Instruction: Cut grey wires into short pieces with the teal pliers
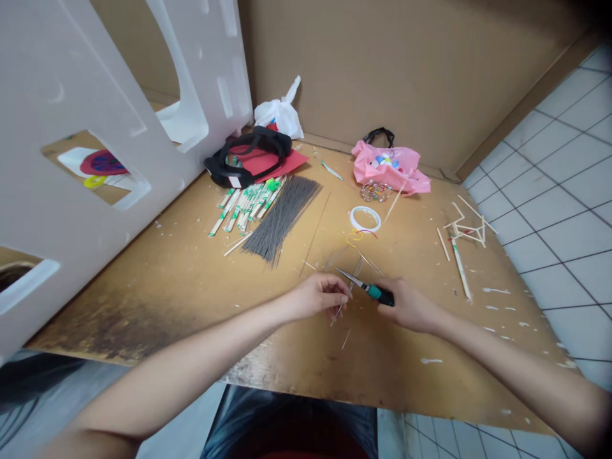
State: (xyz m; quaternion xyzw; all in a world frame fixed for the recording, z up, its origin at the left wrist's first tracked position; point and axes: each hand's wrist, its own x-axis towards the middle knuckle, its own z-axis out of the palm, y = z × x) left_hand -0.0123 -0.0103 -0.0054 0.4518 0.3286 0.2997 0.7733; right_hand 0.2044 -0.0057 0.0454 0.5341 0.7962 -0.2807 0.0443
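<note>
My left hand [329,296] pinches a few thin grey wires [354,278] between thumb and fingers, just above the table near its front edge. My right hand [406,303] is closed around the teal-and-black handles of long-nose pliers [377,292]. Their pointed metal jaws reach left, across or right beside the wires; whether they grip them I cannot tell. A short cut piece of wire [345,339] lies below my left hand. Beyond my hands lie more loose wires [371,263] and yellow and red loops of thin wire [354,238].
A bundle of grey wires [282,220] lies beside wrapped chopsticks [246,207] and a black head strap [222,167]. Farther back are a white tape roll [352,223], a pink bag [411,167] and a white bag [282,116]. A stick frame [471,233] stands right; a white plastic panel [157,185] rises left.
</note>
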